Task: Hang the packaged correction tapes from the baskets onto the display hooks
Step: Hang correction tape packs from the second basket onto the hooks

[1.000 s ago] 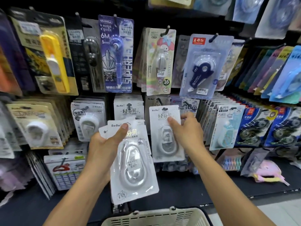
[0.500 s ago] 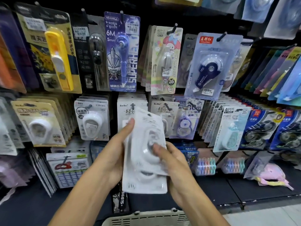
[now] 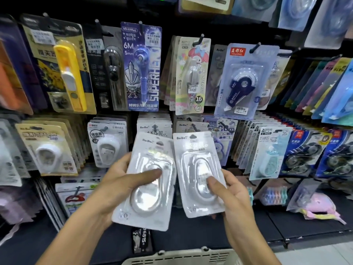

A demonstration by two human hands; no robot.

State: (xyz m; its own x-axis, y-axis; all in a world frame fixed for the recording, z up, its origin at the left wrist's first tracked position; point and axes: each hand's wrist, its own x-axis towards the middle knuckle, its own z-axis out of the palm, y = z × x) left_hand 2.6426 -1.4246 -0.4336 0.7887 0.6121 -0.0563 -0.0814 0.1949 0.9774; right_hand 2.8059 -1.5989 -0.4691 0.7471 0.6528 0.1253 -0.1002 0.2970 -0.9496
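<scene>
Your left hand [image 3: 116, 186] holds a pack stack [image 3: 147, 180] left of the single pack [image 3: 198, 175] in your right hand [image 3: 235, 194]; hook wall [image 3: 193, 127] behind, basket [image 3: 181, 257] below.

1. Display wall [image 3: 191, 14], upper two thirds of the frame: carded packs hang edge to edge; only narrow dark slits separate the columns.
2. Hooks [image 3: 201, 39], upper centre: black prongs project forward from the wall, each tip showing above the card it carries.
3. Two white correction-tape packs [image 3: 147, 180] [image 3: 198, 175], centre: held side by side, covering the middle hooks of the lower row behind them.
4. Left hand [image 3: 114, 184] and right hand [image 3: 235, 194], lower centre: both forearms fill the approach from below.
5. Dark shelf [image 3: 286, 222], lower right: bare surface in front of the pink bag [image 3: 317, 207] leaves room.
6. Basket [image 3: 183, 257], bottom centre: its rim blocks the lowest path.
</scene>
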